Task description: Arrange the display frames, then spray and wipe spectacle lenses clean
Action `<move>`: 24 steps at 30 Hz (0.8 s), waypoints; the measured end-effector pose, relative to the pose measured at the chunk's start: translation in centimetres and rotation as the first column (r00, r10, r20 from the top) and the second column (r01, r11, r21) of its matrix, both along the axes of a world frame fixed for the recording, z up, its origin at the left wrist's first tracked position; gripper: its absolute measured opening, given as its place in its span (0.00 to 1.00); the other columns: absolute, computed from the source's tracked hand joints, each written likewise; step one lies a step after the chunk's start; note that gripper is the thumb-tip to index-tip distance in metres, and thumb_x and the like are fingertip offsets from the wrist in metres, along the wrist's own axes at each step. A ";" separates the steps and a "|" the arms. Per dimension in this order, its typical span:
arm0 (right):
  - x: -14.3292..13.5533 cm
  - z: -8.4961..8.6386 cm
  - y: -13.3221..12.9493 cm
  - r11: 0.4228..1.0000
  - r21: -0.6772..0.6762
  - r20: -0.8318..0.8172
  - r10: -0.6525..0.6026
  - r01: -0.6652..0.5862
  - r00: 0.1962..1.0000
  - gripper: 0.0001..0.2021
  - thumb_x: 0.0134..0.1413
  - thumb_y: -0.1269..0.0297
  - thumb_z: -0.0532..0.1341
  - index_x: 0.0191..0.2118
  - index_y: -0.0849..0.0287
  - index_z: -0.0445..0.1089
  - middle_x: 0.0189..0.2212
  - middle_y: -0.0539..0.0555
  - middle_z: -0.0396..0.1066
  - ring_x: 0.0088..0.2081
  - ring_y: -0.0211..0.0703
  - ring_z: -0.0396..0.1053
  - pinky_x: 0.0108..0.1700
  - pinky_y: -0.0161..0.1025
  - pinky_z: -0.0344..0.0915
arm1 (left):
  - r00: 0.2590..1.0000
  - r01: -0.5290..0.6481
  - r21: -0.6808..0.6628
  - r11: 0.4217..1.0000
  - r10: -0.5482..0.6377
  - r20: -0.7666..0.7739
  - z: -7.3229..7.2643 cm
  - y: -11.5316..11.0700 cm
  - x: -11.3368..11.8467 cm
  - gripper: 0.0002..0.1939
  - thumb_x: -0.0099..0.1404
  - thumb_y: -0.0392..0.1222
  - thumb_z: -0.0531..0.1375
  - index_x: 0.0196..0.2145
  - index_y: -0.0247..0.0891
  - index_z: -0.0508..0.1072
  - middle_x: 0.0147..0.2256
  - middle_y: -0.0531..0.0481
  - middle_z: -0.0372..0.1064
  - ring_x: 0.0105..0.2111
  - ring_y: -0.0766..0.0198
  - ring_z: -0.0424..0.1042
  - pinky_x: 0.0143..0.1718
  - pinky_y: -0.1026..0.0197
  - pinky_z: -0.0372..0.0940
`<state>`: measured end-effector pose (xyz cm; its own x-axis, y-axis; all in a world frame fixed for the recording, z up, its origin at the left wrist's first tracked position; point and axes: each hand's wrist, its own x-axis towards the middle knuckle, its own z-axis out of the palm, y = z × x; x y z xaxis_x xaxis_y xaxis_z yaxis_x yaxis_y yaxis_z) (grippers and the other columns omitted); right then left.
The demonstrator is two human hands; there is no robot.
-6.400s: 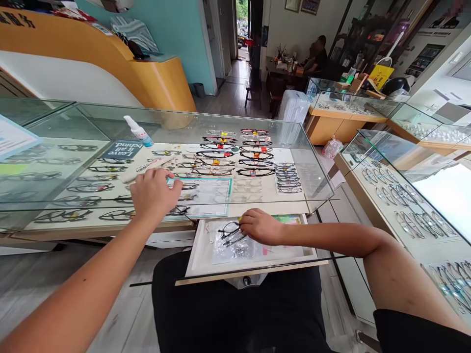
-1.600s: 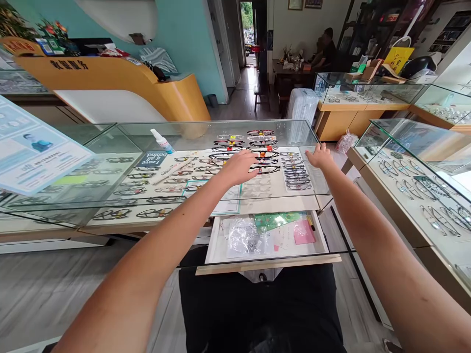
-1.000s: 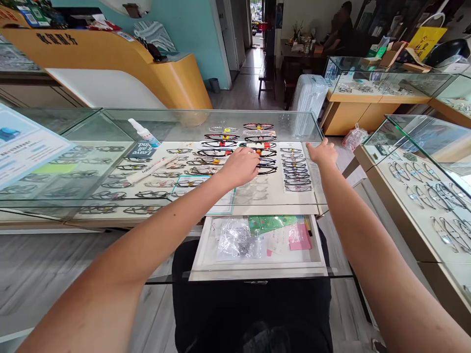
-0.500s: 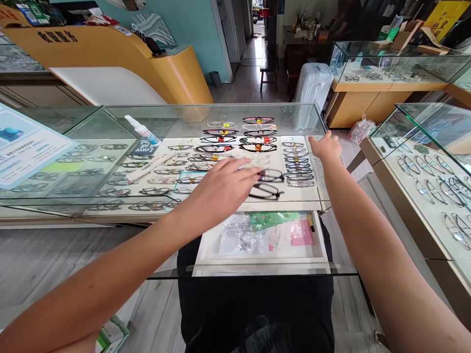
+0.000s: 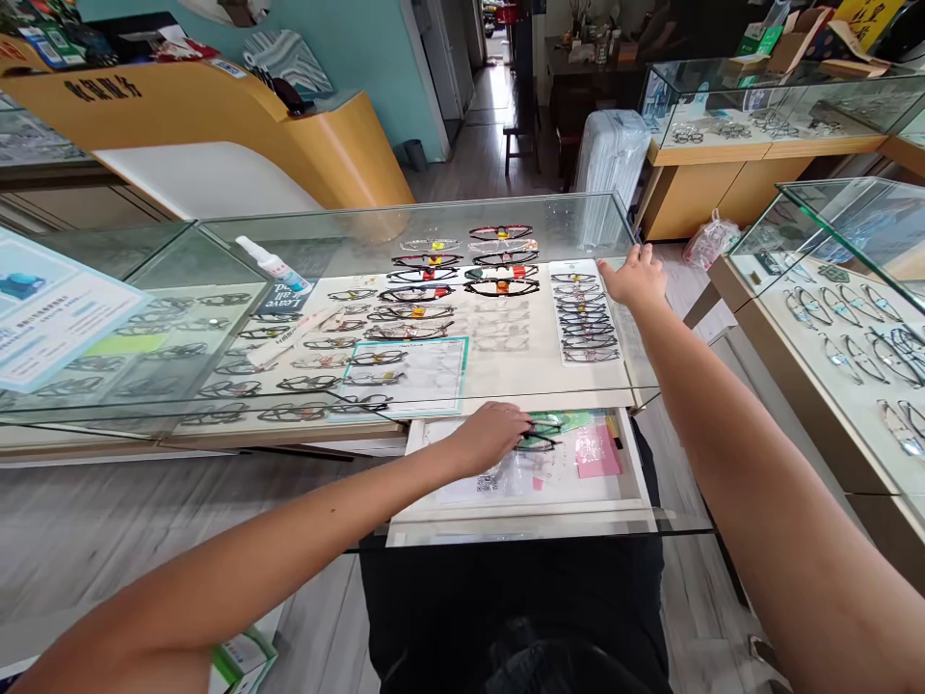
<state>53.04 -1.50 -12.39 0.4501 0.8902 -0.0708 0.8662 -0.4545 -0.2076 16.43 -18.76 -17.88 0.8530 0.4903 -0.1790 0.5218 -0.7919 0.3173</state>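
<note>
My left hand (image 5: 492, 439) is closed on dark eyeglasses (image 5: 541, 441) above the pulled-out drawer (image 5: 506, 530). Its fingers partly hide the frames, and I cannot tell whether it holds one pair or two. My right hand (image 5: 636, 277) rests at the right end of the glass display case (image 5: 405, 214), thumb and fingers apart. Beside it, inside the case, a white card (image 5: 576, 270) carries a column of small eyeglasses (image 5: 585, 321). Red and black eyeglasses (image 5: 502, 287) with coloured tags stand in rows farther in. A teal-edged sheet (image 5: 434, 371) lies left of centre.
Plastic sleeves and a pink note (image 5: 597, 451) lie in the drawer. A spray bottle (image 5: 275, 263) stands at the case's left part, near a printed sign (image 5: 58, 308). Another display case (image 5: 831, 318) flanks the right side. A wrapped suitcase (image 5: 613, 154) stands behind.
My left hand has moved down towards me, carrying the eyeglasses from over the display board to over the drawer. The right hand stays at the case's right end.
</note>
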 end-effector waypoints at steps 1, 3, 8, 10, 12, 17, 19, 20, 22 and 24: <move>0.0 0.1 -0.1 1.000 -0.006 0.001 0.006 -0.006 1.000 0.53 0.75 0.32 0.43 0.85 0.74 0.38 0.86 0.74 0.33 0.78 0.78 0.51 0.76 0.69 0.57 | 0.999 -0.041 0.069 0.997 0.043 -0.030 -1.1 1.0 0.4 0.16 0.80 0.37 0.58 0.55 0.46 0.84 0.62 0.47 0.82 0.65 0.51 0.78 0.65 0.51 0.71; -0.1 0.4 -0.2 1.000 -0.022 0.000 0.012 -0.012 1.000 0.53 0.75 0.32 0.42 0.85 0.74 0.37 0.86 0.75 0.33 0.78 0.78 0.51 0.75 0.68 0.58 | 0.992 -0.105 0.149 0.983 0.114 -0.052 -2.8 3.1 1.4 0.18 0.79 0.35 0.58 0.57 0.43 0.84 0.64 0.44 0.80 0.67 0.48 0.75 0.68 0.46 0.69; -0.3 0.7 -0.4 1.000 -0.027 0.003 0.011 -0.011 1.000 0.52 0.76 0.33 0.42 0.85 0.73 0.38 0.86 0.74 0.33 0.79 0.78 0.51 0.75 0.67 0.59 | 0.967 -0.231 0.269 0.935 0.252 -0.043 -5.8 7.8 3.7 0.26 0.75 0.27 0.54 0.62 0.41 0.82 0.69 0.41 0.74 0.74 0.41 0.66 0.72 0.37 0.61; -0.3 0.7 -0.4 1.000 -0.017 0.002 0.009 -0.009 1.000 0.51 0.76 0.33 0.43 0.85 0.72 0.39 0.86 0.75 0.35 0.78 0.78 0.51 0.75 0.67 0.60 | 0.960 -0.253 0.301 0.919 0.276 -0.035 -6.7 9.1 4.3 0.27 0.76 0.27 0.51 0.63 0.39 0.81 0.71 0.41 0.73 0.75 0.41 0.64 0.73 0.36 0.58; -0.4 0.7 -0.4 1.000 -0.009 -0.003 0.006 -0.006 1.000 0.51 0.75 0.33 0.43 0.85 0.71 0.39 0.86 0.74 0.36 0.78 0.78 0.52 0.75 0.67 0.60 | 0.956 -0.265 0.320 0.910 0.291 -0.033 -7.5 10.0 4.5 0.27 0.76 0.28 0.50 0.62 0.38 0.81 0.70 0.38 0.73 0.75 0.39 0.63 0.72 0.35 0.58; -0.5 0.6 -0.5 1.000 0.004 -0.014 0.003 -0.003 1.000 0.51 0.75 0.33 0.44 0.85 0.72 0.39 0.86 0.74 0.36 0.78 0.77 0.52 0.76 0.67 0.59 | 0.962 -0.239 0.333 0.912 0.269 -0.045 -9.0 11.7 4.6 0.26 0.75 0.29 0.52 0.63 0.36 0.82 0.71 0.36 0.72 0.75 0.38 0.62 0.73 0.35 0.57; -0.4 0.6 -0.5 1.000 0.012 -0.014 0.000 0.000 1.000 0.52 0.75 0.33 0.45 0.85 0.73 0.40 0.86 0.74 0.36 0.78 0.78 0.53 0.76 0.67 0.58 | 0.965 -0.226 0.332 0.916 0.257 -0.052 -9.3 12.1 4.6 0.26 0.75 0.29 0.51 0.62 0.34 0.82 0.71 0.36 0.72 0.75 0.39 0.62 0.73 0.37 0.56; -0.4 0.5 -0.4 1.000 0.016 -0.015 -0.001 0.002 1.000 0.52 0.75 0.32 0.45 0.85 0.72 0.40 0.86 0.74 0.36 0.78 0.79 0.53 0.76 0.68 0.59 | 0.966 -0.222 0.332 0.917 0.254 -0.055 -9.4 12.2 4.7 0.26 0.75 0.29 0.51 0.62 0.33 0.82 0.70 0.36 0.72 0.75 0.39 0.62 0.73 0.38 0.56; -0.3 0.4 -0.3 1.000 0.019 -0.016 -0.002 0.002 1.000 0.52 0.74 0.32 0.46 0.85 0.72 0.40 0.85 0.75 0.37 0.78 0.80 0.53 0.75 0.69 0.59 | 0.965 -0.221 0.333 0.917 0.254 -0.059 -9.5 12.2 4.8 0.27 0.75 0.29 0.50 0.62 0.32 0.81 0.71 0.34 0.72 0.74 0.38 0.63 0.74 0.37 0.56; -0.2 0.4 -0.2 1.000 0.013 -0.015 0.001 0.000 1.000 0.52 0.75 0.32 0.46 0.85 0.72 0.40 0.85 0.75 0.37 0.78 0.79 0.53 0.75 0.69 0.59 | 0.965 -0.221 0.337 0.915 0.255 -0.059 -9.5 12.0 4.8 0.27 0.74 0.30 0.51 0.63 0.31 0.81 0.73 0.34 0.69 0.75 0.38 0.62 0.75 0.37 0.55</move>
<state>52.80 -1.67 -12.04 0.4486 0.8913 -0.0659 0.8633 -0.4512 -0.2264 21.28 -6.73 -27.37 0.6896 0.7223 -0.0536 0.7233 -0.6905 0.0002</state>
